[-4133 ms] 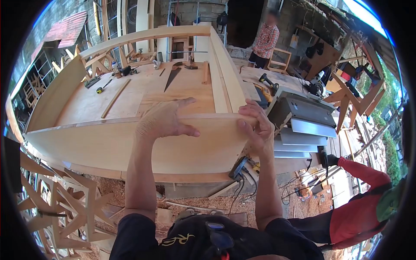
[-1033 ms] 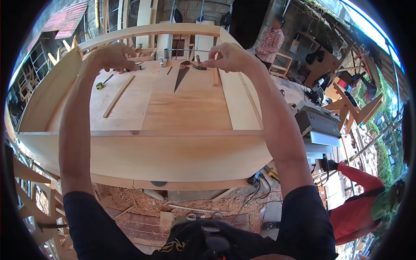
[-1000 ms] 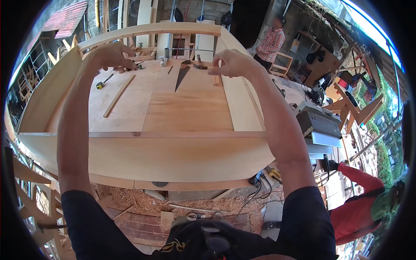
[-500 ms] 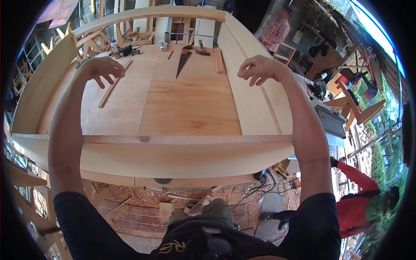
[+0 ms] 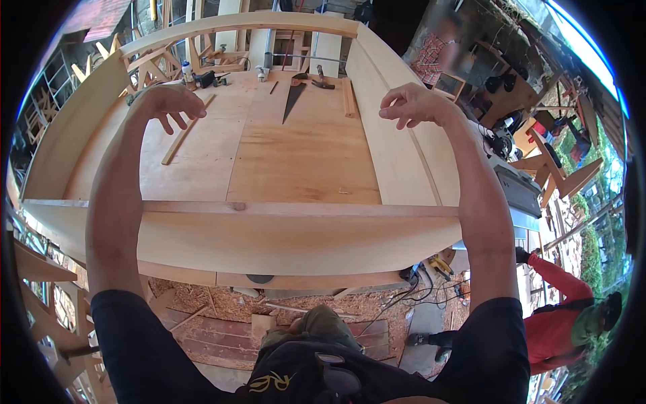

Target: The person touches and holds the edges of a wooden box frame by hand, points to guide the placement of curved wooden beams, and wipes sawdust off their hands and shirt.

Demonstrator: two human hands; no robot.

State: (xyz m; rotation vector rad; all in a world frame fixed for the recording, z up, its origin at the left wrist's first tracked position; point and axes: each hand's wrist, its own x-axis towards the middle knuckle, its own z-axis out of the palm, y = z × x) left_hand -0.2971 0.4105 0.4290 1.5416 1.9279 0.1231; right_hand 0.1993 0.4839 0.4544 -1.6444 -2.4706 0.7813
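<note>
Wooden frame (image 5: 303, 239), streaked plywood (image 5: 303, 161), left hand (image 5: 169, 104), right hand (image 5: 418, 106) (each curled)

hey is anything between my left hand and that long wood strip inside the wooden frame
Nothing visible stands between your left hand and the wood strip. The hand hides part of it in this view; the wooden frame's near board is on your side of both.

A pink metal sheet (image 5: 94, 15) sits at ten o'clock, bright white sky (image 5: 573, 35) at two, leafy green plants (image 5: 591, 250) at three, brown wood shavings (image 5: 232, 308) at seven.
</note>
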